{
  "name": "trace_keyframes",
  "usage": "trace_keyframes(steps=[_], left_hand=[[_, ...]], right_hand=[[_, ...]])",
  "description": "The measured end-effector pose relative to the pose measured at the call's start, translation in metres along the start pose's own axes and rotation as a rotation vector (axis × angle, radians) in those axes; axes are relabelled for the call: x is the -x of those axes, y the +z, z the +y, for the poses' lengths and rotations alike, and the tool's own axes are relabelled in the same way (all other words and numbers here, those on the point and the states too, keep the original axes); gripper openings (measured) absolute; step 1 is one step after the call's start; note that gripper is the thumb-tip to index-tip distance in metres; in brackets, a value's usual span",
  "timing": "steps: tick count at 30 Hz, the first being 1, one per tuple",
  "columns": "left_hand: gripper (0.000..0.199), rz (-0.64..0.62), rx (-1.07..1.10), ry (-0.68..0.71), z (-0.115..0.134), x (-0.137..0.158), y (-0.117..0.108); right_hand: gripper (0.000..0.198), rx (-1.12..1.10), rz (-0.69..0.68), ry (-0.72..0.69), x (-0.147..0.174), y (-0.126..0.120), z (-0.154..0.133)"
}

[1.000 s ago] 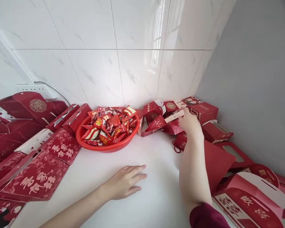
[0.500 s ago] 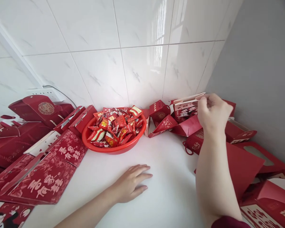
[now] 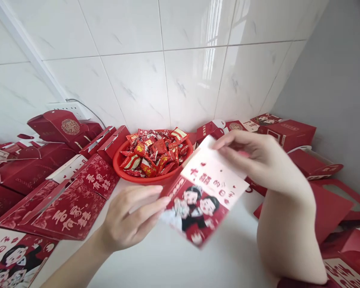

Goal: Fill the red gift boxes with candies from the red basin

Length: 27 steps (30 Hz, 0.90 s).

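A paper gift bag (image 3: 198, 196), red below and pale at the top, is tilted above the white table. A cartoon couple and printed characters show on its face. My right hand (image 3: 255, 160) pinches its pale upper edge between thumb and fingers. At the bag's left edge, my left hand (image 3: 132, 218) has its fingertips closed against the side. Just behind them stands a red plastic basin (image 3: 120, 170) heaped with wrapped candies (image 3: 156, 154). The bag covers part of the basin's right side.
On the left, red printed boxes (image 3: 69, 212) stand in rows, with a cartoon-couple bag (image 3: 21, 260) at the near corner. More red boxes (image 3: 291, 134) crowd the right side. A tiled wall (image 3: 132, 88) and a power strip (image 3: 70, 109) are behind.
My right hand has brought the gift bag from the pile at the back right to the middle. My left hand has lifted off the table and moved left to the bag's edge.
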State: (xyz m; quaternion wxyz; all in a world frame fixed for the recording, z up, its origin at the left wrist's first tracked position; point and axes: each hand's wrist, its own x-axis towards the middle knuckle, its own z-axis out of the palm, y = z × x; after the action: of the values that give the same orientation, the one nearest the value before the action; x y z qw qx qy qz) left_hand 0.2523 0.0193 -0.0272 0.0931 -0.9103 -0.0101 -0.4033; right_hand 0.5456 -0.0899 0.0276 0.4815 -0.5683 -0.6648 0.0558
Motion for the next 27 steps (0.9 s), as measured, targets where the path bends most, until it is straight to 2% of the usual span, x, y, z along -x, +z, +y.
trace_keyframes(steps=[3, 5, 8, 12, 19, 23, 27], left_hand=[[0.047, -0.080, 0.093, -0.153, -0.001, -0.003, -0.013], [0.050, -0.165, 0.156, -0.209, -0.002, -0.002, -0.013], [0.044, -0.302, 0.207, -0.242, -0.004, -0.001, -0.007], [0.021, -0.437, 0.219, -0.270, -0.006, 0.000, -0.002], [0.017, -0.429, 0.321, -0.350, -0.002, -0.003, 0.006], [0.016, -0.397, 0.427, -0.471, 0.007, -0.002, 0.019], [0.016, -0.387, 0.491, -0.601, 0.015, 0.002, 0.025]], right_hand=[[0.016, -0.071, -0.305, -0.129, -0.007, 0.022, -0.007], [0.018, -0.101, -0.437, -0.215, -0.010, 0.039, -0.009], [0.017, -0.122, -0.504, -0.301, -0.010, 0.059, -0.011], [0.021, -0.056, -0.540, -0.292, -0.009, 0.072, -0.010], [0.021, 0.000, -0.651, -0.239, -0.011, 0.069, -0.006], [0.017, -0.073, -0.781, -0.232, -0.010, 0.071, -0.004], [0.024, -0.096, -0.885, -0.197, -0.010, 0.070, -0.004]])
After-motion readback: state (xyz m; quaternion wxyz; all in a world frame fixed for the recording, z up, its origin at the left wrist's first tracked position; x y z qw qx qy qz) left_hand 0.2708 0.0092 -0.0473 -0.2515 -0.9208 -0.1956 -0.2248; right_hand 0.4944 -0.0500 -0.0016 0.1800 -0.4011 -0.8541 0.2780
